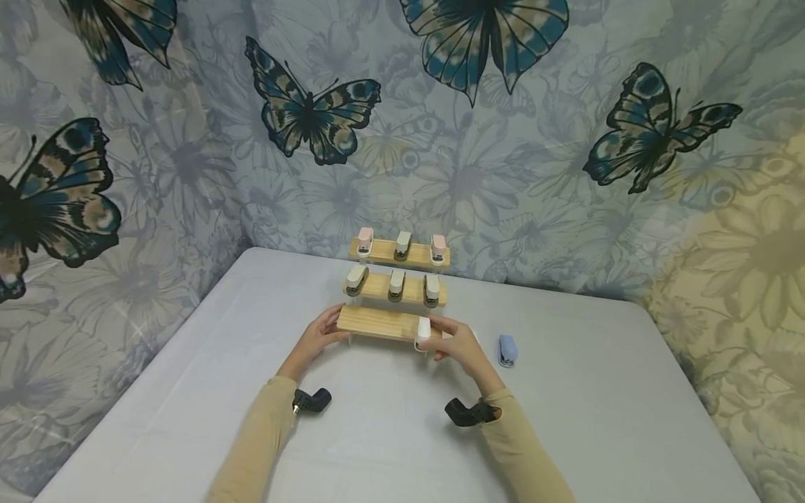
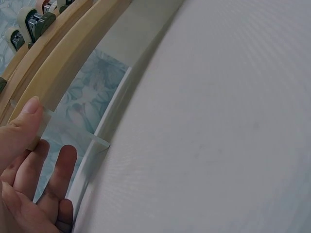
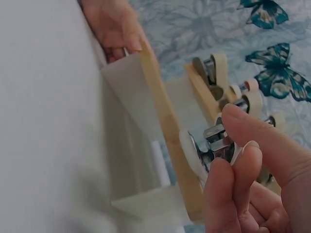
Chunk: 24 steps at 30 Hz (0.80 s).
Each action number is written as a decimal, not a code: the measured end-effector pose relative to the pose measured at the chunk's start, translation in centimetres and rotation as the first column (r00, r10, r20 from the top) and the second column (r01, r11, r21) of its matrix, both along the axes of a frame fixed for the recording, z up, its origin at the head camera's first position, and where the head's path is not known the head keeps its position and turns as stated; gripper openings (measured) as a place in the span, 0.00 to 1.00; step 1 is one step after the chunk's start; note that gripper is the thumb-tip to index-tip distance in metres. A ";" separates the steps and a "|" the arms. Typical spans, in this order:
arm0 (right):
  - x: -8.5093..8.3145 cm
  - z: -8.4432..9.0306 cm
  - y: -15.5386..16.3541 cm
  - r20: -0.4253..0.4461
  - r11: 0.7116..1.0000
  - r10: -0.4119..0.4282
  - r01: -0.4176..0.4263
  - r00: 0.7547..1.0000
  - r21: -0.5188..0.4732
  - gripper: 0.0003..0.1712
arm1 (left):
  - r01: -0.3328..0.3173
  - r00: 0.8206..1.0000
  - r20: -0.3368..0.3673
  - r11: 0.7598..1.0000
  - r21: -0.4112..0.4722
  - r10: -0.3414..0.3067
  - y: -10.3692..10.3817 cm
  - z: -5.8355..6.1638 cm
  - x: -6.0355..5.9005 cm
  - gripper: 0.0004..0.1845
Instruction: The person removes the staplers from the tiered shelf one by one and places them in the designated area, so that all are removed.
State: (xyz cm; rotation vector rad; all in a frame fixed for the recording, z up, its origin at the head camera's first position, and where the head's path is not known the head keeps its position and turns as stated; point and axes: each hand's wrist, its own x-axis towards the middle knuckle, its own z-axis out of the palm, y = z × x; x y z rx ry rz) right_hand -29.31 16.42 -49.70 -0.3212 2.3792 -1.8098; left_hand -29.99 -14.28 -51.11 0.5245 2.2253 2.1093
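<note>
Your left hand [image 1: 316, 340] holds the lowest wooden shelf [image 1: 377, 322] by its end; your right hand [image 1: 454, 345] fingers pinch a white stapler [image 1: 423, 331], a blue stapler [image 1: 507, 350] just beyond them.

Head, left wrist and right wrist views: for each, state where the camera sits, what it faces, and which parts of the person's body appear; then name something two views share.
Head: worn high, looking forward and down at the stepped wooden rack; both hands and sleeves show.
Left wrist: low at the table, facing along the bottom shelf; left hand shows.
Right wrist: beside the rack's right end, facing a white stapler pinched by the right hand; the other hand shows beyond.
Shared: the bottom shelf appears in all three views.
</note>
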 end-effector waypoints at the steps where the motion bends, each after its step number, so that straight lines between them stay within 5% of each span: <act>1: 0.1 0.1 0.2 -0.009 1.000 0.004 -0.004 1.000 0.000 0.36 | -0.004 1.000 0.007 1.000 0.000 0.004 0.0 0.0 0.0 0.34; 9: -0.5 -1.2 2.7 -0.022 1.000 -0.021 0.022 1.000 0.017 0.35 | 0.015 1.000 -0.011 1.000 0.010 -0.015 -0.1 0.2 0.0 0.34; 24: 0.2 -0.9 9.1 -0.025 0.994 -0.098 0.099 0.995 0.056 0.34 | 0.018 0.999 -0.028 1.000 0.001 -0.018 -0.1 0.4 0.2 0.34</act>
